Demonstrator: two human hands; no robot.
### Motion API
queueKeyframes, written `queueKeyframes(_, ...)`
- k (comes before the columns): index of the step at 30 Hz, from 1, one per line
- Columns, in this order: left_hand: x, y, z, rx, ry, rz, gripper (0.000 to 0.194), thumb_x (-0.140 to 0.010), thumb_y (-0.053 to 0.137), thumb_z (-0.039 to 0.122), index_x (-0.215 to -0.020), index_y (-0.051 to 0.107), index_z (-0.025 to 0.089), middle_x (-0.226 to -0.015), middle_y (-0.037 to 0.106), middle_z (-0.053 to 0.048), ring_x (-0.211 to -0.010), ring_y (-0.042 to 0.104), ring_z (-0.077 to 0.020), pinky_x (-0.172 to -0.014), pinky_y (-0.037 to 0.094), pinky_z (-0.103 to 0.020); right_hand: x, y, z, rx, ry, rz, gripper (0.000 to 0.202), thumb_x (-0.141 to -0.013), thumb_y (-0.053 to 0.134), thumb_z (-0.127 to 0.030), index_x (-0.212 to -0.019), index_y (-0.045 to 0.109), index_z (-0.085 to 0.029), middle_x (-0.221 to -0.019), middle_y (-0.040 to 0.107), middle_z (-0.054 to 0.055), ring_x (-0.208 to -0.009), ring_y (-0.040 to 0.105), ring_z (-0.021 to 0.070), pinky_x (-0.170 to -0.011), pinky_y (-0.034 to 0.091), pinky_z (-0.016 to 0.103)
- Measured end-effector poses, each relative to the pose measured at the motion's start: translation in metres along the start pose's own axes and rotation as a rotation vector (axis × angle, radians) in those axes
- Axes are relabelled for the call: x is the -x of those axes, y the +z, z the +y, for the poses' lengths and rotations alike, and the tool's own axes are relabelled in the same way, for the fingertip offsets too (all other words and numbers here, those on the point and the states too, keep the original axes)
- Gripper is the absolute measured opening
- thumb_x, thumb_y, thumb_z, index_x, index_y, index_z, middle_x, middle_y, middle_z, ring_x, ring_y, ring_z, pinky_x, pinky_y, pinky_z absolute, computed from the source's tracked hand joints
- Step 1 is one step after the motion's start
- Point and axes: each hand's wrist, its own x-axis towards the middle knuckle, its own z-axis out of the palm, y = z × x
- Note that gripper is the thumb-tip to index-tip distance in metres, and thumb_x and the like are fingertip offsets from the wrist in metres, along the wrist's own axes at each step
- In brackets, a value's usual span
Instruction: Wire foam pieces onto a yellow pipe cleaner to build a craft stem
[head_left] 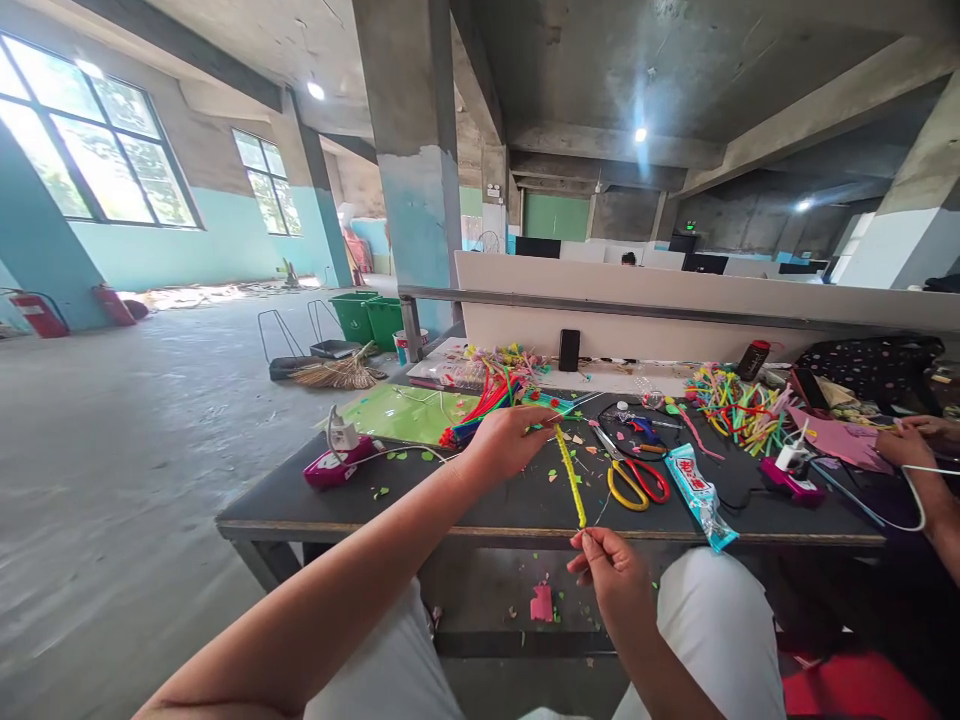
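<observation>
A yellow pipe cleaner (571, 478) is stretched between my two hands, above the table's front part. My left hand (511, 440) pinches its far end, and my right hand (611, 568) pinches the near end just off the table's edge. A thin pale strand shows close to my right fingers. To the right lie scissors (631, 484) with one yellow and one red handle. Beyond my left hand is a bundle of red, green and dark pipe cleaners (487, 398), partly hidden by that hand.
On the dark table (480, 514) are a blue wrapper (701, 497), purple power strips (330, 466), a glue gun (643, 430), green sheet (397, 415) and paper scraps. A phone (569, 350) leans at the back. Mixed pipe cleaners (739, 405) and a co-worker's hands (916, 450) are on the right.
</observation>
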Motion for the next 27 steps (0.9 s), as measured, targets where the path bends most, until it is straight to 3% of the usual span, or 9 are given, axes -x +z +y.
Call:
queueKeyframes(5,-0.003,0.006,0.000,0.004,0.015,-0.002,0.027,-0.083,0.055,0.032,-0.103,0.071,0.022,-0.086,0.073,-0.002,-0.074,0.063,-0.0150,-0.066,0.045,-0.021,-0.001,0.000,0.004,0.001,0.012,0.008,0.036,-0.082,0.052,-0.051,-0.080,0.067,-0.018,-0.067,0.070,0.006,-0.056,0.065,0.0187,-0.050,0.050,0.025)
queueKeyframes(15,-0.014,0.017,-0.016,0.257,-0.035,-0.010,0.026,-0.079,0.058,0.036,-0.088,0.073,0.016,-0.076,0.070,-0.002,-0.071,0.061,-0.0154,-0.061,0.044,-0.021,0.002,0.002,0.003,-0.075,0.020,-0.032,0.032,-0.084,0.052,-0.047,-0.080,0.065,-0.018,-0.070,0.069,0.005,-0.058,0.065,0.0171,-0.047,0.049,0.023)
queueKeyframes(21,-0.019,0.017,-0.018,0.331,-0.021,-0.049,0.023,-0.077,0.059,0.032,-0.085,0.072,0.015,-0.072,0.067,-0.001,-0.066,0.057,-0.0133,-0.057,0.042,-0.020,0.003,0.002,0.002,-0.078,0.006,-0.070,0.032,-0.084,0.052,-0.047,-0.080,0.065,-0.018,-0.062,0.067,0.004,-0.052,0.062,0.0153,-0.047,0.049,0.023)
queueKeyframes(27,-0.020,0.019,-0.019,0.335,-0.007,-0.065,0.024,-0.077,0.059,0.032,-0.087,0.072,0.015,-0.078,0.068,-0.003,-0.073,0.060,-0.0150,-0.063,0.044,-0.022,0.005,0.002,-0.001,-0.097,0.021,-0.082,0.033,-0.083,0.053,-0.047,-0.079,0.066,-0.017,-0.061,0.067,0.004,-0.052,0.062,0.0151,-0.047,0.049,0.022)
